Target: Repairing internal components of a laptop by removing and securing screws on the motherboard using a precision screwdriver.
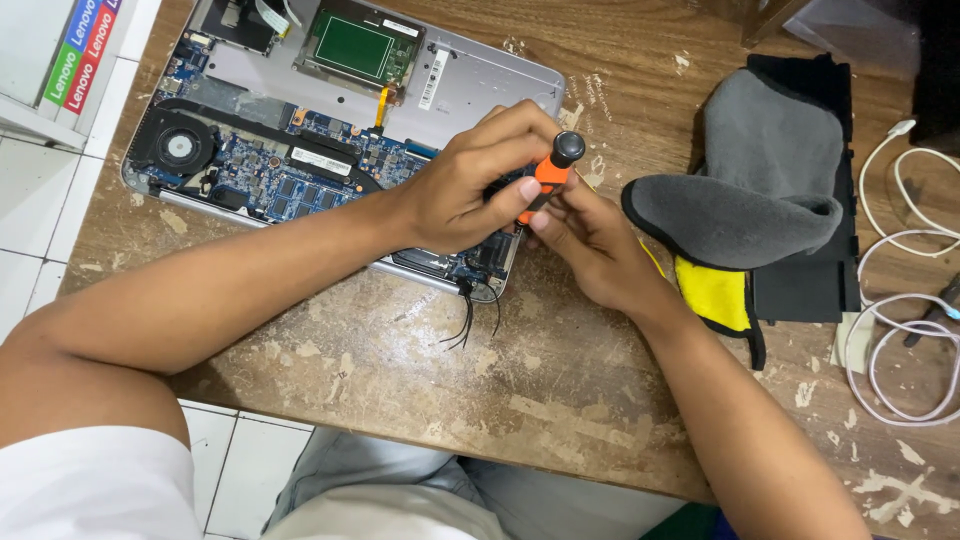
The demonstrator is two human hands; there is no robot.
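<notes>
Bottom cover's already off the laptop (330,120). Both my left hand (470,180) and right hand (590,240) have fingers pinching the orange screwdriver (548,178) at the board's 4 o'clock corner; board still seated.

Landmark: the opened laptop (330,120). A white box (60,60) stands left of it, beyond its fan corner, bearing green, blue and red label strips (82,45). Inside the laptop, a narrow white sticker (432,80) lies right of the green board, and a smaller white sticker (320,160) lies on the blue circuit board.
</notes>
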